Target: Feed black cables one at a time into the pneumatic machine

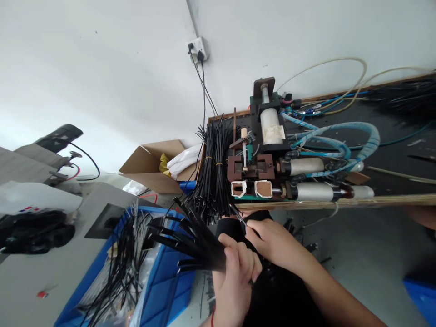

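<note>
My left hand [236, 272] is closed around a bundle of black cables [195, 240]. The cut ends fan out toward the upper left, above a blue bin. My right hand [269, 238] grips a slim pointed tool with a dark handle [241, 219]; its tip points up and left at the table edge, and its exact kind is hard to make out. Just beyond that tip, tied bundles of black cables [214, 168] lie over the table's left end. Beside them stands a bench machine [250, 168] with air cylinders and brown clamping blocks.
The blue bin [166, 281] at lower left holds loose wires and plastic. An open cardboard box [153, 177] stands behind it. Blue hoses [369, 136] loop over the table [391, 154], with more black cables [405, 97] at far right. A wall socket [198, 49] feeds hanging cords.
</note>
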A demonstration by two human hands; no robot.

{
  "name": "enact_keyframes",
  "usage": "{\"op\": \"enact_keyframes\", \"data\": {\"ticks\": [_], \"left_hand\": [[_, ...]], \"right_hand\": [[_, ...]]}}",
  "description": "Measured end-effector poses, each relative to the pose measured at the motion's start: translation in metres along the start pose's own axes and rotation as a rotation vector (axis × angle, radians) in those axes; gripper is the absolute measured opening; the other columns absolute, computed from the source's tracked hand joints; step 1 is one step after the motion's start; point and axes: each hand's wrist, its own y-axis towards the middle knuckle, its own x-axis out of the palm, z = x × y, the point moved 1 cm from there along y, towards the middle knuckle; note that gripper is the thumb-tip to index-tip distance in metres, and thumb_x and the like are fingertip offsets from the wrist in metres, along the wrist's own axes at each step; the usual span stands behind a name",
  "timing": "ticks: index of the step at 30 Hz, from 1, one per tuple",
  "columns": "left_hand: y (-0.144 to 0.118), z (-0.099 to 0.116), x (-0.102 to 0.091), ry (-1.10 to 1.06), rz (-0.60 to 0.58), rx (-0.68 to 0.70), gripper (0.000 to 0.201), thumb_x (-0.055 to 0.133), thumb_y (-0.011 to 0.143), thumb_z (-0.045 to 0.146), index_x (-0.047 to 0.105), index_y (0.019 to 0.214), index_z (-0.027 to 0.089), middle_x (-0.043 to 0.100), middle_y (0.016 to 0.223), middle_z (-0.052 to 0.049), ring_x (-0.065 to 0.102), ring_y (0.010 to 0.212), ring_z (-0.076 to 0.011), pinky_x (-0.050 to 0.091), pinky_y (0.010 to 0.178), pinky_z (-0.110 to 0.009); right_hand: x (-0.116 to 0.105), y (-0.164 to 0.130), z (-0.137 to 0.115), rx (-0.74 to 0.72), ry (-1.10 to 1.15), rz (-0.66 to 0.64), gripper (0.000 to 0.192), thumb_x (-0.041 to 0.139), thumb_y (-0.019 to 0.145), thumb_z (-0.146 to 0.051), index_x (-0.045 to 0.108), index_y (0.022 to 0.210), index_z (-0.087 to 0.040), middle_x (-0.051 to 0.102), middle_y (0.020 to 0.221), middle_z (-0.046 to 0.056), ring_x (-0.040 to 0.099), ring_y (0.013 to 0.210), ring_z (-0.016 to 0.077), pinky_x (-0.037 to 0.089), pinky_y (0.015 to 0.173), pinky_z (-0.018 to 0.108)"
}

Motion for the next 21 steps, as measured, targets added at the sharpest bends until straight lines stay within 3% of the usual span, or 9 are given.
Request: {"op": "enact_keyframes", "data": {"ticks": [2,4,10,12,14,16,17,19,21], "left_hand": [[-0.005,0.001,-0.004,-0.009,0.001,-0.004,0.032,0.058,0.109,0.044,0.054,0.084,0.023,0.026,0.057,0.009,0.018,0.049,-0.0096,0.035,0.053,-0.023],[-0.007,0.000,-0.007,-0.008,0.029,-0.003,0.029,0.059,0.108,0.044,0.057,0.087,0.024,0.026,0.058,0.010,0.016,0.049,-0.0093,0.034,0.052,-0.022],[0.003,-0.012,-0.009,0.037,0.126,-0.013,0.027,0.070,0.103,0.046,0.059,0.093,0.023,0.029,0.057,0.011,0.016,0.050,-0.0081,0.032,0.050,-0.020],[0.010,-0.016,-0.008,0.052,0.100,-0.009,0.027,0.070,0.102,0.047,0.060,0.097,0.023,0.031,0.057,0.011,0.018,0.049,-0.0080,0.032,0.050,-0.019],[0.017,-0.021,-0.009,0.072,0.079,-0.022,0.028,0.070,0.102,0.049,0.059,0.098,0.023,0.032,0.057,0.011,0.020,0.048,-0.0079,0.032,0.048,-0.019],[0.023,-0.027,-0.012,0.101,0.070,-0.048,0.033,0.072,0.100,0.052,0.057,0.094,0.023,0.031,0.056,0.012,0.020,0.047,-0.0073,0.029,0.045,-0.018],[0.025,-0.031,-0.014,0.131,0.072,-0.073,0.036,0.073,0.099,0.054,0.058,0.092,0.022,0.033,0.056,0.011,0.022,0.046,-0.0070,0.028,0.044,-0.018],[0.028,-0.040,-0.017,0.249,0.079,-0.121,0.041,0.075,0.095,0.059,0.062,0.092,0.020,0.045,0.059,0.008,0.036,0.048,-0.0081,0.035,0.046,-0.019],[0.029,-0.048,-0.020,0.417,0.081,-0.107,0.043,0.079,0.091,0.060,0.069,0.096,0.018,0.065,0.076,-0.002,0.060,0.065,-0.0159,0.052,0.059,-0.026]], "right_hand": [[-0.003,-0.014,0.004,0.117,-0.358,-0.036,0.030,0.056,0.098,-0.023,0.066,0.070,-0.021,0.071,0.072,0.009,0.064,0.065,0.0239,0.032,0.062,0.033],[-0.009,-0.029,0.009,0.194,-0.548,-0.073,0.031,0.055,0.098,-0.021,0.067,0.069,-0.021,0.072,0.071,0.010,0.066,0.064,0.0242,0.027,0.059,0.033],[-0.025,-0.055,0.033,0.350,-0.672,-0.123,0.036,0.057,0.097,-0.019,0.059,0.060,-0.021,0.070,0.071,0.010,0.069,0.069,0.0269,0.023,0.057,0.033],[-0.026,-0.056,0.037,0.378,-0.662,-0.046,0.029,0.061,0.096,-0.021,0.061,0.067,-0.021,0.071,0.080,0.009,0.067,0.065,0.0250,0.023,0.056,0.033],[-0.025,-0.054,0.031,0.316,-0.574,0.172,0.019,0.062,0.097,-0.025,0.064,0.078,-0.022,0.071,0.089,0.007,0.063,0.063,0.0221,0.027,0.056,0.033],[-0.023,-0.051,0.018,0.121,-0.355,0.411,0.014,0.058,0.101,-0.028,0.067,0.091,-0.024,0.070,0.096,0.007,0.061,0.065,0.0208,0.035,0.059,0.034],[-0.022,-0.049,0.009,0.002,-0.212,0.470,0.014,0.056,0.103,-0.030,0.069,0.098,-0.025,0.070,0.098,0.008,0.060,0.068,0.0208,0.039,0.062,0.034],[-0.018,-0.040,-0.008,-0.182,0.047,0.425,0.018,0.060,0.101,-0.031,0.071,0.114,-0.026,0.072,0.108,0.009,0.062,0.079,0.0227,0.046,0.069,0.035],[-0.013,-0.027,-0.021,-0.225,0.159,0.286,0.030,0.073,0.092,-0.030,0.072,0.123,-0.027,0.073,0.117,0.010,0.064,0.094,0.0269,0.049,0.079,0.037]]}}
